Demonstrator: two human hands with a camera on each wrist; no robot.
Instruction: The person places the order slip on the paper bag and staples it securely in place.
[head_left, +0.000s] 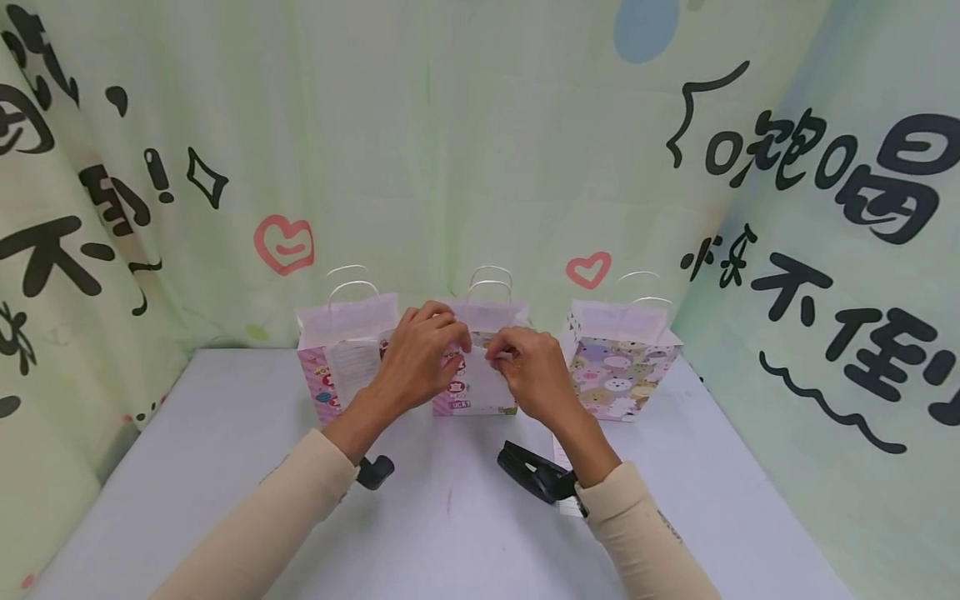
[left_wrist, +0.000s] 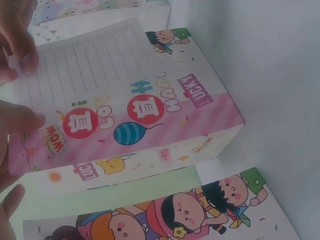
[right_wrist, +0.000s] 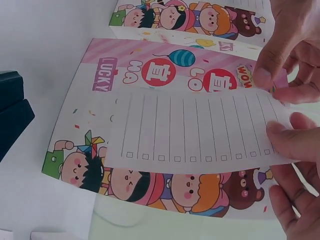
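Note:
A lined paper slip (right_wrist: pixel 190 130) lies flat against the front of the middle paper gift bag (head_left: pixel 472 408), level with its top rim. My right hand (head_left: pixel 532 367) pinches one upper corner of the slip, its thumb (right_wrist: pixel 285 140) on the printed face and its fingers behind. My left hand (head_left: pixel 427 354) pinches at the opposite top corner, where slip and bag rim meet; its thumb (left_wrist: pixel 25 117) presses from the front. The bag stands upright, pink and white with cartoon figures. A black stapler (head_left: pixel 528 471) rests on the table, just in front of my right wrist.
To the left stands a matching gift bag (head_left: pixel 318 379) with a lined slip (head_left: pixel 352 367) on its front. Another gift bag (head_left: pixel 618 379), covered in animal prints, is on the right. More paper (head_left: pixel 572 505) lies under my right wrist. Behind the white table (head_left: pixel 450 533) hangs a printed curtain (head_left: pixel 450 167).

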